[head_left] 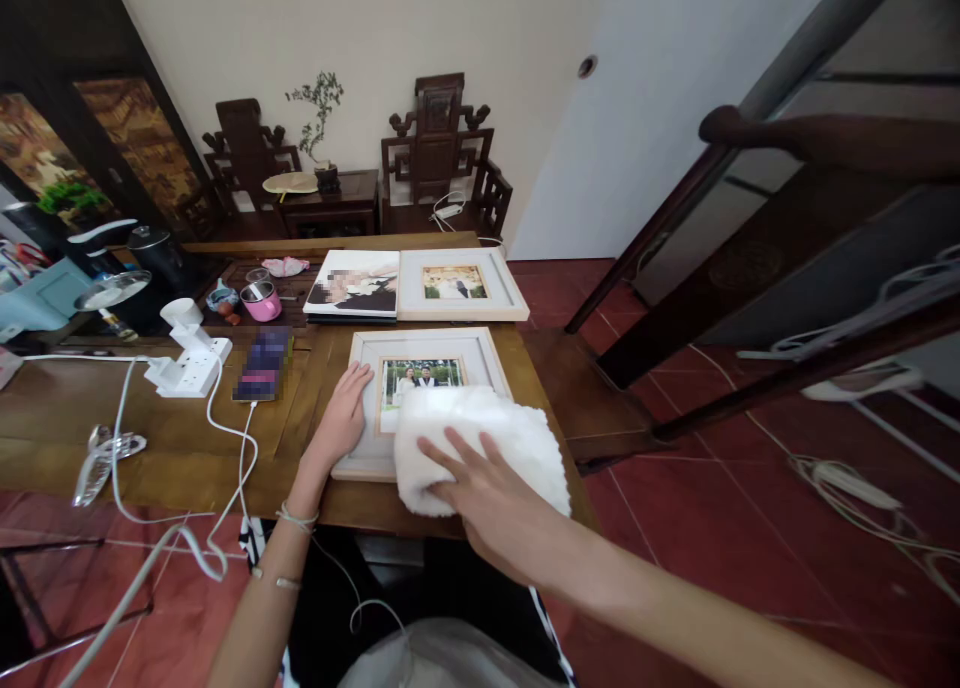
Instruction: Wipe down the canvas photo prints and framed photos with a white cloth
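Observation:
A white-framed photo (420, 348) lies flat on the wooden table (187, 438) in front of me. My left hand (343, 413) rests flat on the frame's left border, fingers stretched out. My right hand (480, 493) presses a fluffy white cloth (517, 438) onto the frame's lower right part, fingers spread on top of the cloth. The cloth hides that corner of the frame.
Behind lie a second white-framed photo (461, 285) and a photo album (355, 286). To the left are a phone (262, 365) on a cable, a white power strip (189, 368), a pink cup (262, 300) and kettles (154, 253). Dark wooden chairs stand by the wall; a stair rail (750, 128) rises at right.

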A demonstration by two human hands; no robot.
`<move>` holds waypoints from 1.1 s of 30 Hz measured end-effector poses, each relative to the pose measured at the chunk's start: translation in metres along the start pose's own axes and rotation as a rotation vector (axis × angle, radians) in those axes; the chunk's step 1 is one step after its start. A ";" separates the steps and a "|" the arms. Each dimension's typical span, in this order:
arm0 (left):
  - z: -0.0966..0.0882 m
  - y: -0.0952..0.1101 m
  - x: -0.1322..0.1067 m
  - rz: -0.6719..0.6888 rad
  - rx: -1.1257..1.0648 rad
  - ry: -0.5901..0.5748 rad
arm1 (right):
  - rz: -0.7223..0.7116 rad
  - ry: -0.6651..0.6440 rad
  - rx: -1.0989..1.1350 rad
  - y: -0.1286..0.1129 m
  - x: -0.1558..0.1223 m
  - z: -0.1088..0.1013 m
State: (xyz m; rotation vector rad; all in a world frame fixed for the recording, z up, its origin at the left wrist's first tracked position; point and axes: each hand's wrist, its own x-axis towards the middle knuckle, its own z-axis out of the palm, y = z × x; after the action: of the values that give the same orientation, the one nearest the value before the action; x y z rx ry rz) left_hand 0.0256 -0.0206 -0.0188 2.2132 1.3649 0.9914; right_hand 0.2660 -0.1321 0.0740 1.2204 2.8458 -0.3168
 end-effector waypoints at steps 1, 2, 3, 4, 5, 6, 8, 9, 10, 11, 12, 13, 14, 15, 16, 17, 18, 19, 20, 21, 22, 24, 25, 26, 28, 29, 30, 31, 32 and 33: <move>0.000 -0.001 0.000 0.006 0.001 0.001 | 0.025 0.018 -0.007 0.007 0.007 0.004; 0.000 -0.001 -0.001 0.011 0.002 0.001 | 0.052 0.044 -0.026 0.016 0.016 0.007; 0.000 -0.002 -0.001 0.016 0.003 0.002 | 0.077 0.076 -0.052 0.028 0.026 0.009; 0.001 -0.002 -0.001 0.018 0.005 0.002 | 0.103 0.111 -0.084 0.041 0.037 0.010; 0.001 -0.002 -0.001 0.020 0.007 0.002 | 0.129 0.163 -0.132 0.054 0.048 0.010; 0.001 -0.002 -0.002 0.022 0.010 0.003 | 0.149 0.185 -0.150 0.066 0.059 0.009; 0.001 -0.002 -0.001 0.026 0.014 0.001 | 0.153 0.212 -0.173 0.084 0.082 0.003; 0.001 -0.002 -0.001 0.027 0.016 -0.002 | 0.135 0.214 -0.177 0.088 0.094 -0.001; 0.000 -0.002 -0.001 0.029 0.019 -0.006 | 0.108 0.213 -0.183 0.090 0.105 -0.004; 0.000 -0.003 0.000 0.031 0.021 -0.010 | 0.076 0.208 -0.189 0.088 0.116 -0.006; 0.000 -0.003 0.000 0.034 0.022 -0.009 | 0.046 0.200 -0.193 0.085 0.126 -0.007; 0.001 -0.003 0.000 0.039 0.023 -0.006 | 0.022 0.190 -0.195 0.080 0.135 -0.008; 0.001 -0.003 0.001 0.046 0.022 0.000 | 0.007 0.180 -0.195 0.075 0.143 -0.008; 0.001 -0.003 0.001 0.052 0.021 0.007 | 0.002 0.170 -0.195 0.071 0.149 -0.007; 0.001 -0.004 0.001 0.055 0.020 0.013 | 0.005 0.162 -0.194 0.068 0.152 -0.007; 0.002 -0.004 0.001 0.054 0.020 0.016 | 0.015 0.155 -0.193 0.067 0.153 -0.007; 0.002 -0.004 0.001 0.049 0.022 0.016 | 0.030 0.149 -0.192 0.068 0.151 -0.008; 0.002 -0.004 0.001 0.041 0.022 0.016 | 0.048 0.143 -0.191 0.070 0.147 -0.009; 0.003 -0.004 0.000 0.031 0.021 0.017 | 0.068 0.136 -0.191 0.075 0.142 -0.011; 0.003 -0.004 0.000 0.021 0.017 0.018 | 0.090 0.127 -0.191 0.082 0.134 -0.013; 0.003 -0.004 -0.001 0.013 0.013 0.019 | 0.116 0.117 -0.192 0.090 0.126 -0.016; 0.003 -0.003 -0.001 0.001 0.004 0.027 | 0.182 0.095 -0.196 0.107 0.109 -0.022; 0.003 -0.003 -0.001 -0.001 0.002 0.032 | 0.215 0.084 -0.198 0.115 0.100 -0.025; 0.004 -0.003 -0.001 -0.002 0.000 0.038 | 0.243 0.074 -0.201 0.121 0.091 -0.028; 0.004 -0.002 -0.001 -0.002 -0.001 0.050 | 0.261 0.054 -0.202 0.128 0.074 -0.032; 0.004 -0.001 -0.001 -0.003 0.001 0.056 | 0.251 0.043 -0.198 0.127 0.065 -0.033; 0.004 -0.001 -0.001 -0.006 0.005 0.061 | 0.232 0.031 -0.191 0.123 0.056 -0.035; 0.004 0.000 -0.001 -0.009 0.009 0.064 | 0.211 0.018 -0.181 0.116 0.046 -0.036; 0.004 0.000 0.000 -0.012 0.014 0.066 | 0.189 0.004 -0.170 0.107 0.035 -0.037; 0.004 0.001 0.000 -0.015 0.019 0.067 | 0.171 -0.013 -0.152 0.097 0.024 -0.037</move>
State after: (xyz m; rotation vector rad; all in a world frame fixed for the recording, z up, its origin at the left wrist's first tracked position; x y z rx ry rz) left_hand 0.0289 -0.0209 -0.0210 2.1985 1.4233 1.0604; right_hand 0.3209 -0.0426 0.0912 1.4102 2.6729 -0.1008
